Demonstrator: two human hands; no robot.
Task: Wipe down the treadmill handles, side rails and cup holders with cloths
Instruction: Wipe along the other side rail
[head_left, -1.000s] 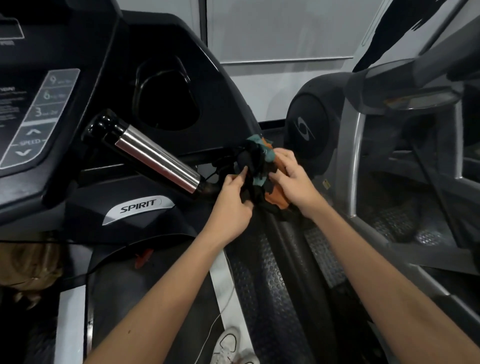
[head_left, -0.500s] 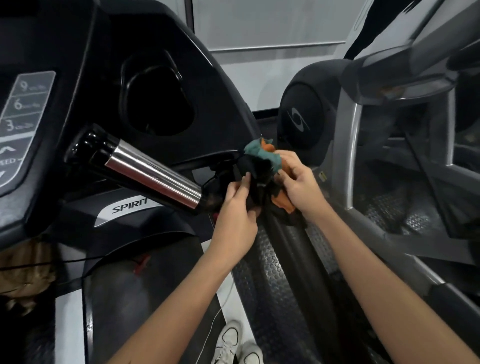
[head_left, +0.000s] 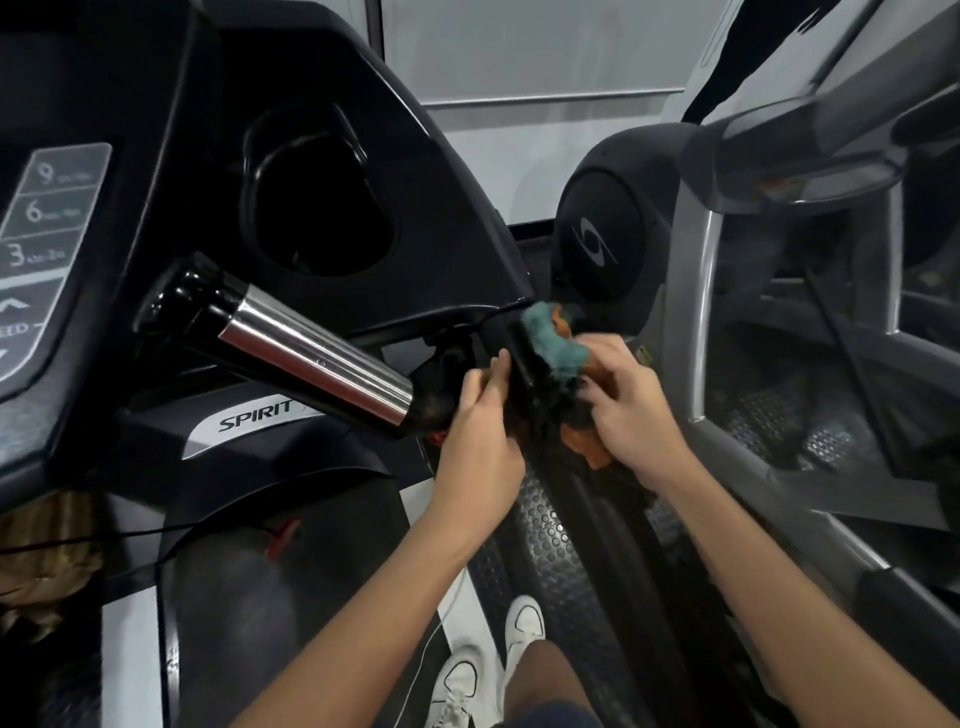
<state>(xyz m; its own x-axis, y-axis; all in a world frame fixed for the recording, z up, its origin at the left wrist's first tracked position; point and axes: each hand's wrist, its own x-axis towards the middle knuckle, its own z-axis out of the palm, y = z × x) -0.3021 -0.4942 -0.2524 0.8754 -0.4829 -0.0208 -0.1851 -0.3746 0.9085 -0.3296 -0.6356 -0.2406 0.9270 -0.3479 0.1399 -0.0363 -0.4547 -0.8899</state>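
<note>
A black side rail (head_left: 576, 499) of the treadmill runs from the console down toward me. Near its top end a teal cloth (head_left: 553, 340) and an orange cloth (head_left: 587, 441) are bunched around the rail. My right hand (head_left: 623, 410) grips the cloths against the rail's right side. My left hand (head_left: 480, 431) curls round the rail from the left, fingers up by the cloths. A black and chrome handle (head_left: 311, 364) sticks out to the left. A dark cup holder (head_left: 322, 208) sits in the console above it.
The console's speed keypad (head_left: 41, 234) is at the far left. A grey neighbouring machine (head_left: 701, 312) stands close on the right. My white shoes (head_left: 488, 660) stand on the deck's studded side strip (head_left: 540, 551) below. A thin cable (head_left: 130, 535) crosses the motor cover.
Both hands have stayed on the rail's top end, shifting slightly up it with the cloths. The camera has moved closer and tilted down, so my shoes show.
</note>
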